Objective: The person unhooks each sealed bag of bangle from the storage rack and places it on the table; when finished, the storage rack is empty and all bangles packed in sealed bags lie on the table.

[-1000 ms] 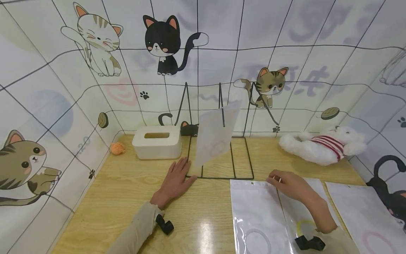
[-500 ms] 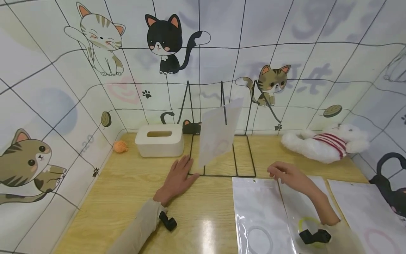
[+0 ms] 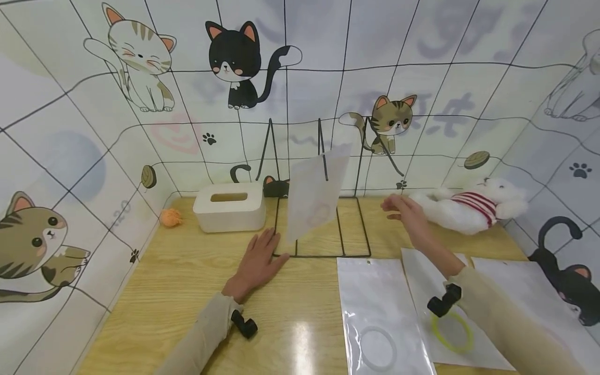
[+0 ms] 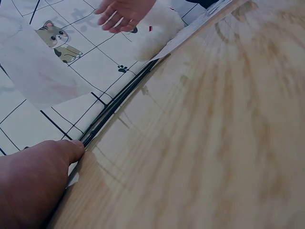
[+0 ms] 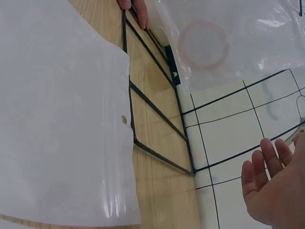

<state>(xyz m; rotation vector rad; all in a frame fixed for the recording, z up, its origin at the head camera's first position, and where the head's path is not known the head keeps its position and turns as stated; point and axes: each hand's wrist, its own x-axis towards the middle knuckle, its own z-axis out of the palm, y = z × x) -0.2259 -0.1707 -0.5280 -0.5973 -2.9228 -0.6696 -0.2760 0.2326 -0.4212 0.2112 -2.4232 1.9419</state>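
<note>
My left hand [image 3: 255, 265] lies flat on the wooden table, fingers at the front left corner of a black wire rack [image 3: 340, 234]; its thumb meets the wire in the left wrist view. A clear plastic bag [image 3: 316, 192] with a pink ring inside hangs from the rack's middle prong. My right hand [image 3: 408, 216] is raised right of the rack, holding nothing, its fingers loosely bent in the right wrist view. Below it lie a bag with a whitish ring [image 3: 370, 291], a bag with a yellow ring [image 3: 452, 333], and a third bag [image 3: 511, 281], partly behind the sleeve.
A white tissue box [image 3: 229, 208] stands left of the rack, with an orange ball of yarn [image 3: 171, 217] beyond it. A white plush toy [image 3: 473, 208] in a striped shirt lies at the back right. Cat-printed cloth walls [image 3: 319, 41] surround the table.
My right hand has lifted away from the bags' top edges and moved up and forward, beside the rack. The yellow ring shows fully now. My left hand stays in place.
</note>
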